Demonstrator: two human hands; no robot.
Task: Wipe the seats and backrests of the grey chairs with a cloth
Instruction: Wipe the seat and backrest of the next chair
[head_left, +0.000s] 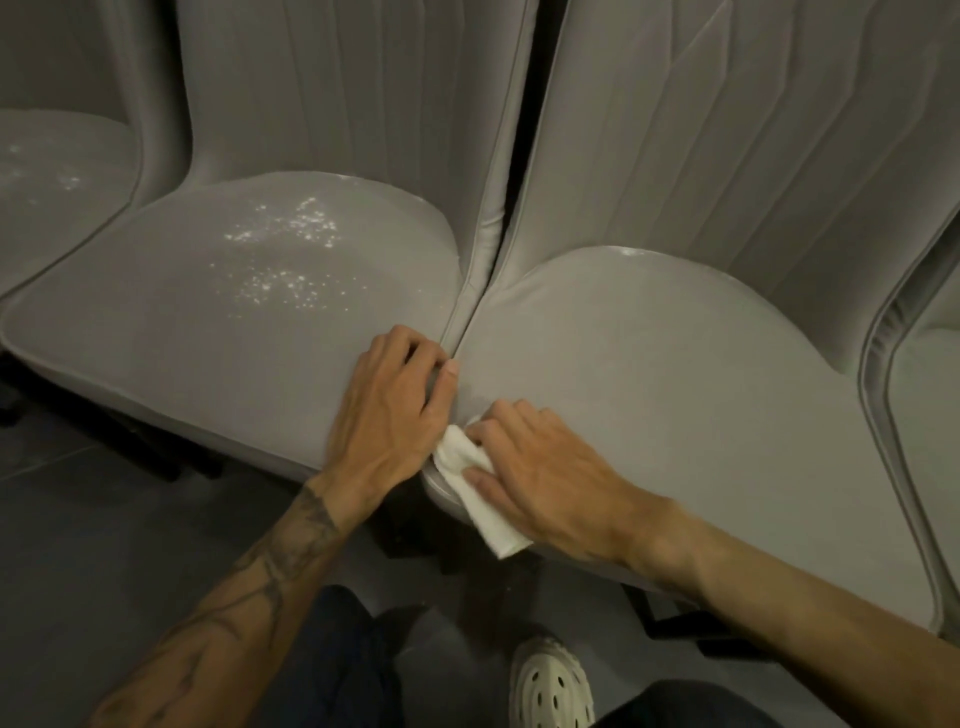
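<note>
At the front end of the narrow gap (511, 208) between two grey chairs, both hands meet. To the left of the gap, the left hand (389, 410) lies on the right front corner of the left seat (234, 322); its fingers (415, 345) bend over the seat's edge and hook down into the gap, gripping that edge, while the thumb reaches across to touch the right seat (675, 389). Just right of the gap, the right hand (545, 483) presses a white cloth (457, 460) onto the front left corner of the right seat. Its fingers (514, 415) are curled over the bunched cloth with the thumb laid along it, and a folded end of the cloth hangs past the seat's front edge.

Further left of the gap, bright specks of wet spray (291, 234) dot the middle of the left seat. Ribbed backrests rise on each side of the gap, the left backrest (337, 93) and the right backrest (727, 130) nearly touching. Well left of the gap, part of another seat (52, 182) shows similar specks. Below the gap's front end lies dark floor (104, 519), with a pale perforated shoe (550, 686) under the right forearm. The left forearm (249, 597) carries dark tattoo lines.
</note>
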